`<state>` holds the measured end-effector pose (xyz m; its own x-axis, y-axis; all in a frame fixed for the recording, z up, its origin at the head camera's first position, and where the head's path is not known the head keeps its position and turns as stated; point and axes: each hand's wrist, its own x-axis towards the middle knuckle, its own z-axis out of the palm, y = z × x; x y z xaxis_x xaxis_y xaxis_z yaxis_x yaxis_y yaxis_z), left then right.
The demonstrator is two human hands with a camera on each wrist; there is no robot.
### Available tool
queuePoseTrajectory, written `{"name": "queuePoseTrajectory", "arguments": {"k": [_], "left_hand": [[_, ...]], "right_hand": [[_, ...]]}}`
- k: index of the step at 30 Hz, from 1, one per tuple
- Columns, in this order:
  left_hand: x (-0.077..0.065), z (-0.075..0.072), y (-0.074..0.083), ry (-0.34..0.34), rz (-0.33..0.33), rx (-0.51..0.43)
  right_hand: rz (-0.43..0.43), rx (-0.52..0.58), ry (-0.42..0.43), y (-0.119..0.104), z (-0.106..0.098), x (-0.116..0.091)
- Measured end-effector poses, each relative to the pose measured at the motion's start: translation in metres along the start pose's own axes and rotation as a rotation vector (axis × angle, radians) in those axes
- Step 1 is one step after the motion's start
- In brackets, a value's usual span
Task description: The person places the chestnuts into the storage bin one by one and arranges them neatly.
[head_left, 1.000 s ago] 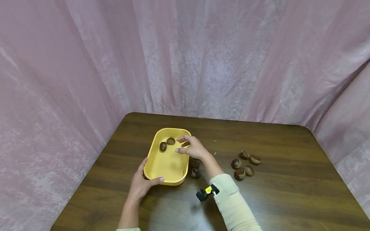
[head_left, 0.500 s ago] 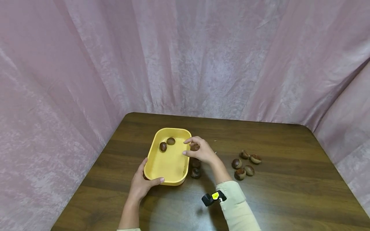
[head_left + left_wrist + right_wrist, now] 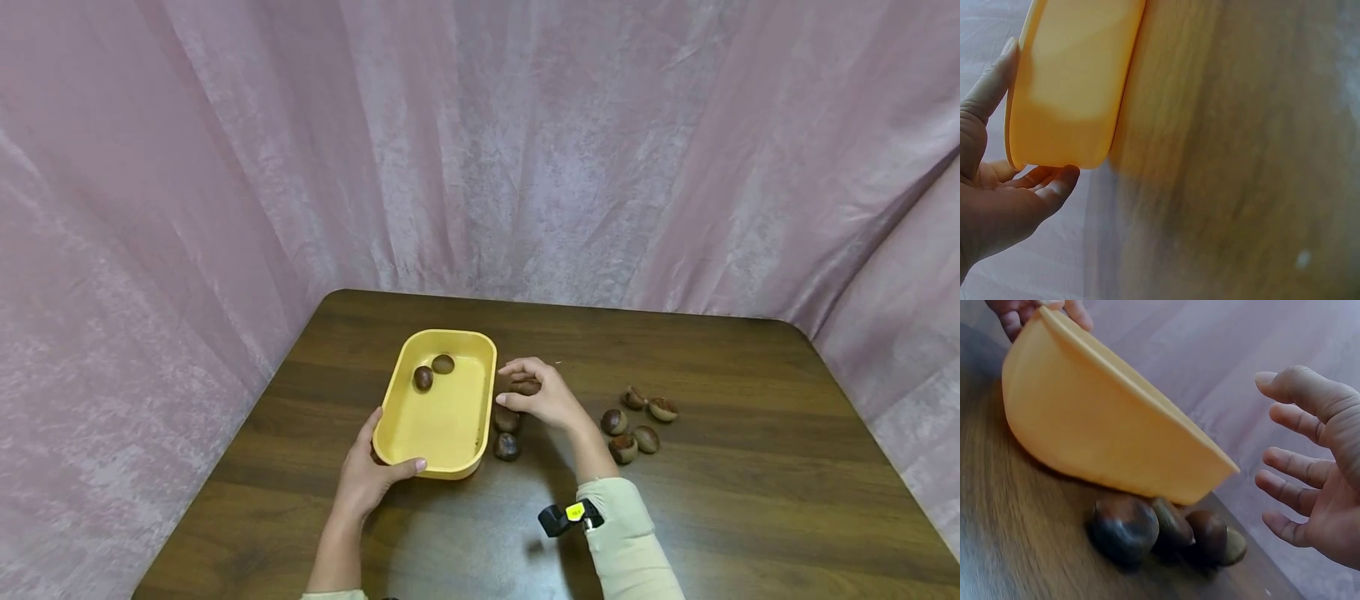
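Observation:
My left hand (image 3: 363,479) grips the near left corner of a yellow plastic bin (image 3: 427,425), the thumb on its rim. In the left wrist view, the fingers (image 3: 1060,187) curl against the bin's end wall. Two brown chestnuts (image 3: 423,379) lie inside, toward the back. My right hand (image 3: 543,396) hovers just right of the bin with loosely bent, spread fingers and nothing between them. Below it, several chestnuts (image 3: 507,447) line the bin's right side. The right wrist view shows this row, a dark shiny chestnut (image 3: 1125,528) nearest, and the hand above it.
Farther right on the brown wooden table (image 3: 750,467) sits a group of several chestnuts (image 3: 622,448), some with rough, pale-brown tops. Pink curtains (image 3: 525,167) hang behind the table's back edge. A small black device (image 3: 558,518) is strapped at the right sleeve.
My right hand has moved right, from over the bin to above the chestnuts beside it. The left hand, the bin and the two chestnuts inside stay in place.

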<state>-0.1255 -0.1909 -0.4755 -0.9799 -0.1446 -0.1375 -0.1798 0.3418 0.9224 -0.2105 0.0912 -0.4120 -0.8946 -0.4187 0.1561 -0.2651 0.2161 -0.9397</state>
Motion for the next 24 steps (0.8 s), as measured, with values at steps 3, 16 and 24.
{"name": "queuePoseTrajectory", "arguments": {"k": [3, 16, 24], "left_hand": [[0.0, 0.0, 0.0, -0.002, -0.001, -0.008], [0.0, 0.001, 0.002, -0.008, -0.01, -0.029], [0.0, 0.0, 0.002, -0.009, -0.013, -0.017]], "right_hand": [[0.01, 0.005, 0.011, 0.005, -0.003, -0.003], [0.039, 0.057, 0.043, 0.029, -0.011, -0.01], [0.05, 0.03, 0.074, 0.046, -0.014, -0.011]]}}
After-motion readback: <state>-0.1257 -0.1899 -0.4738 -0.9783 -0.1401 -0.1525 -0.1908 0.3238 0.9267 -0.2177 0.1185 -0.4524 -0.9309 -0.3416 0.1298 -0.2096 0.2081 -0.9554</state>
